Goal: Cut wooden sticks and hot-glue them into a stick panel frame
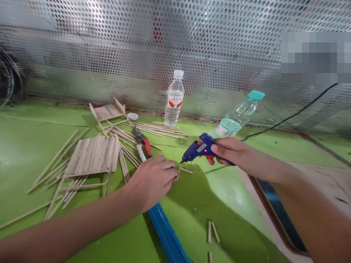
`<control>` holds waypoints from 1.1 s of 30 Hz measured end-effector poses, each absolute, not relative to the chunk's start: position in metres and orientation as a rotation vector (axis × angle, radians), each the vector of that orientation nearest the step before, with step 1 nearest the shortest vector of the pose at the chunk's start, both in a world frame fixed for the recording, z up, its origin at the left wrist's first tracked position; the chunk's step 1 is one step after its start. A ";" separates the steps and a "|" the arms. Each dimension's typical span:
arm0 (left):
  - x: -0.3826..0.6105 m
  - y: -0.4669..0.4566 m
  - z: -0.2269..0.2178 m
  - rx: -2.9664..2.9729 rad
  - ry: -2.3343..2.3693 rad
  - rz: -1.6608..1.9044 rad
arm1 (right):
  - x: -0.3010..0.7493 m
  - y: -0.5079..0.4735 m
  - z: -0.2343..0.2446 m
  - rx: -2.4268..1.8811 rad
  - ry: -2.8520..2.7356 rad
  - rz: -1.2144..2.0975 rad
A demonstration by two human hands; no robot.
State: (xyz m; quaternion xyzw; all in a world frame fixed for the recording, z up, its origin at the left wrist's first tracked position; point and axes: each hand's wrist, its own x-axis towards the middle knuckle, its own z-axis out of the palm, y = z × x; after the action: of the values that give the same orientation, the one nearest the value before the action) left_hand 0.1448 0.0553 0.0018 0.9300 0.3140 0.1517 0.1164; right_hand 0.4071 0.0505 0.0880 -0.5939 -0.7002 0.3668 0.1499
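Upright bottle [174, 98], tilted bottle [238, 116], glue gun [196, 149]

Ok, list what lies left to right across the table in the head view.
Stick panel → shears → white-capped bottle → glue gun → teal-capped bottle.

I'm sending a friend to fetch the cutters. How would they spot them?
On the green table, look left of the upright water bottle, among the loose wooden sticks. The cutters lie just beyond the left hand; they alone have one red and one white handle.
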 end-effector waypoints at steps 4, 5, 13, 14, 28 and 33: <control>0.145 0.055 0.003 2.721 0.932 0.440 | 0.407 0.049 0.090 -1.732 -2.066 1.049; 0.145 0.055 0.003 2.727 0.928 0.439 | 0.406 0.049 0.090 -1.730 -2.078 1.047; 0.144 0.056 0.004 2.761 0.910 0.441 | 0.404 0.048 0.087 -1.771 -2.078 1.021; 0.144 0.056 0.004 2.760 0.910 0.441 | 0.404 0.048 0.087 -1.775 -2.068 1.022; 0.145 0.056 0.005 2.740 0.903 0.436 | 0.403 0.049 0.084 -1.709 -2.049 1.092; 0.145 0.055 0.006 2.733 0.915 0.437 | 0.403 0.049 0.083 -1.684 -2.048 1.079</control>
State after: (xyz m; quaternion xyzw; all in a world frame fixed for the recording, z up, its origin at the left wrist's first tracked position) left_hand 0.1445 0.0551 0.0057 0.9316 0.3118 0.1489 0.1132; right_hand 0.4025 0.0488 0.0826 -0.5827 -0.7084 0.3732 0.1392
